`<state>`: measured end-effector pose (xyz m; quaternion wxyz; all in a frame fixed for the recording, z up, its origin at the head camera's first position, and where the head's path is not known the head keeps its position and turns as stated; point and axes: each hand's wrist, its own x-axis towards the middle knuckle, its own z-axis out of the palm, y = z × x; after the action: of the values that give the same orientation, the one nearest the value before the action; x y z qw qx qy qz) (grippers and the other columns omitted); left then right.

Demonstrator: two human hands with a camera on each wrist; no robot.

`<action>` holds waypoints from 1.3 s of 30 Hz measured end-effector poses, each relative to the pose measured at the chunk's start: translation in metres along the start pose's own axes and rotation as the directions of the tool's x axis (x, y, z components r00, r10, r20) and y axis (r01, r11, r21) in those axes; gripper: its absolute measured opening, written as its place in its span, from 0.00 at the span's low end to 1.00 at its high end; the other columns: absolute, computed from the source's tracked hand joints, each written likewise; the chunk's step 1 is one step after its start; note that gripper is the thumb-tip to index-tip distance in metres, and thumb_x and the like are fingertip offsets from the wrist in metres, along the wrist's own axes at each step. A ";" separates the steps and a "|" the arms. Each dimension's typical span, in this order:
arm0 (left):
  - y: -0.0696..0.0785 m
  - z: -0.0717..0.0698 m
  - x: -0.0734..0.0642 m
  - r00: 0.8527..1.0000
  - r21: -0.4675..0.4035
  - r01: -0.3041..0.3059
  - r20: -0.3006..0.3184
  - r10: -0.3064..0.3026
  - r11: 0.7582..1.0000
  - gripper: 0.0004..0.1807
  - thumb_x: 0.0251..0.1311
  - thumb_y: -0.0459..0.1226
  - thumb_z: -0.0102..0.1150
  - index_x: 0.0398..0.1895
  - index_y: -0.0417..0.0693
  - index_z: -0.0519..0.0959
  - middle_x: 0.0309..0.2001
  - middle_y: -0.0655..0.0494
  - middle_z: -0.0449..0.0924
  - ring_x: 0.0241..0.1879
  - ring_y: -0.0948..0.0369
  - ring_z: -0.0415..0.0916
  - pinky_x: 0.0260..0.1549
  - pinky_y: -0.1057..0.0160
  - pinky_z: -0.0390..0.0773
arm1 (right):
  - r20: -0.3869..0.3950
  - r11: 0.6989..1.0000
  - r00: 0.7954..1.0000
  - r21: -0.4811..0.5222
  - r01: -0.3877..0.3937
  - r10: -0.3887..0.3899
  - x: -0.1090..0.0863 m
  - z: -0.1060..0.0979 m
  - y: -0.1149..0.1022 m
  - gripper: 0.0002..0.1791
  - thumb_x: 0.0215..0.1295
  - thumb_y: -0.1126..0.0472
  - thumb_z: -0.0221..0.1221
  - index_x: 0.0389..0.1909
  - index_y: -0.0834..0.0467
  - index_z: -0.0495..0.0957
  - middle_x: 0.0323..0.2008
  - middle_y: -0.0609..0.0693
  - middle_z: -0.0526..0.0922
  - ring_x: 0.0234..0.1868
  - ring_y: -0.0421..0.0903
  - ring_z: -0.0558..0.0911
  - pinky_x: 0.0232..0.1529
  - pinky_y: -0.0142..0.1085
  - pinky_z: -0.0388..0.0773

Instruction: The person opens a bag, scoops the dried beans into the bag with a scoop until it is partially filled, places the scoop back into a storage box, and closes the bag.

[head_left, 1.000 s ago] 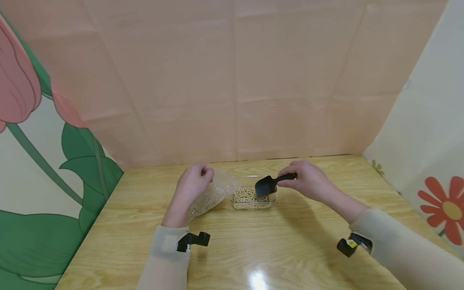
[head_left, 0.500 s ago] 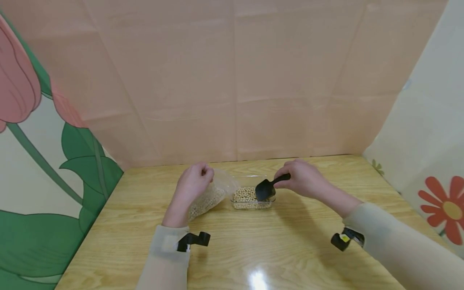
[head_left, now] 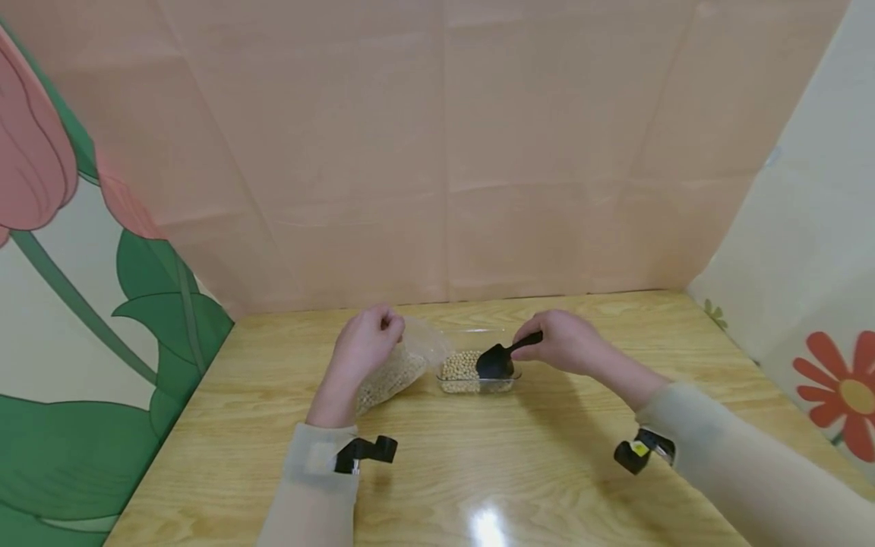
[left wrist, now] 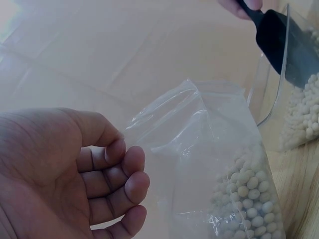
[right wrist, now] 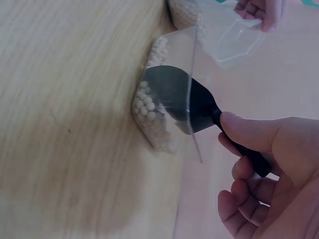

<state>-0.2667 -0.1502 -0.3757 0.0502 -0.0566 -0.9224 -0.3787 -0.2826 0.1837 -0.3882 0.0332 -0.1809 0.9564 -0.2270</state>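
Observation:
My right hand (head_left: pixel 563 342) grips the handle of a black scoop (right wrist: pixel 199 107). The scoop's blade is down inside a clear rectangular container (head_left: pixel 475 386), against its right end, pushed in among pale round beans (head_left: pixel 459 366). Part of the blade is hidden by the beans. On the left, my left hand (head_left: pixel 365 342) pinches the top edge of a clear zip bag (left wrist: pixel 199 134) between thumb and forefinger. More of the same beans (left wrist: pixel 249 199) fill the lower part of the bag, which leans with its mouth toward the container.
Bag and container stand side by side on a wooden table (head_left: pixel 437 463). A pinkish sheet (head_left: pixel 437 167) hangs behind the table's far edge. Painted walls flank both sides, with a red flower (head_left: pixel 848 391) on the right. Each sleeve carries a black wrist mount (head_left: pixel 365 452).
My right hand has moved left and slightly down, and the scoop has tipped steeper and sunk deeper into the beans. The left hand and bag have stayed in place.

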 end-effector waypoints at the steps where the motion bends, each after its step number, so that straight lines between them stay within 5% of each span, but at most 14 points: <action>1: 0.000 0.000 0.000 1.000 0.000 0.001 0.000 -0.001 1.000 0.13 0.80 0.40 0.52 0.35 0.49 0.82 0.33 0.53 0.82 0.29 0.54 0.73 0.32 0.55 0.73 | 0.001 1.000 1.000 0.016 -0.008 0.008 0.000 0.002 0.000 0.14 0.69 0.48 0.76 0.49 0.50 0.94 0.52 0.51 0.89 0.51 0.54 0.86 0.51 0.55 0.81; 13: 0.001 0.000 0.000 1.000 -0.005 0.003 -0.006 -0.003 1.000 0.13 0.79 0.39 0.52 0.34 0.49 0.81 0.32 0.53 0.82 0.29 0.54 0.74 0.31 0.55 0.73 | -0.095 0.984 0.995 0.172 0.046 -0.030 -0.002 0.035 0.008 0.11 0.69 0.52 0.77 0.48 0.50 0.95 0.51 0.52 0.90 0.55 0.57 0.85 0.57 0.59 0.80; 21: 0.001 0.001 0.000 1.000 0.003 -0.009 -0.008 0.009 1.000 0.13 0.78 0.39 0.52 0.33 0.50 0.81 0.31 0.54 0.81 0.28 0.55 0.73 0.31 0.55 0.73 | -0.141 0.966 0.989 0.247 0.077 -0.043 0.001 0.053 0.007 0.11 0.67 0.55 0.78 0.47 0.54 0.95 0.45 0.51 0.87 0.45 0.49 0.83 0.45 0.46 0.79; 29: 0.000 0.002 0.000 1.000 -0.006 -0.004 -0.002 0.004 1.000 0.13 0.80 0.40 0.51 0.34 0.50 0.81 0.32 0.53 0.82 0.27 0.55 0.72 0.30 0.55 0.73 | -0.157 0.959 0.986 0.284 -0.008 0.055 0.000 0.064 0.003 0.13 0.67 0.53 0.78 0.48 0.53 0.95 0.40 0.49 0.81 0.44 0.52 0.73 0.45 0.45 0.71; 39: 0.000 0.002 0.001 1.000 0.004 -0.006 -0.006 0.006 1.000 0.13 0.79 0.39 0.52 0.34 0.50 0.81 0.32 0.53 0.82 0.27 0.55 0.72 0.30 0.55 0.73 | -0.202 0.947 0.973 0.318 -0.040 0.109 -0.005 0.077 0.004 0.22 0.67 0.49 0.78 0.56 0.56 0.92 0.45 0.51 0.80 0.49 0.54 0.72 0.47 0.46 0.70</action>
<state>-0.2676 -0.1491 -0.3770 0.0543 -0.0581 -0.9228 -0.3769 -0.2683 0.1562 -0.4588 -0.0345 -0.1112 0.9124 -0.3923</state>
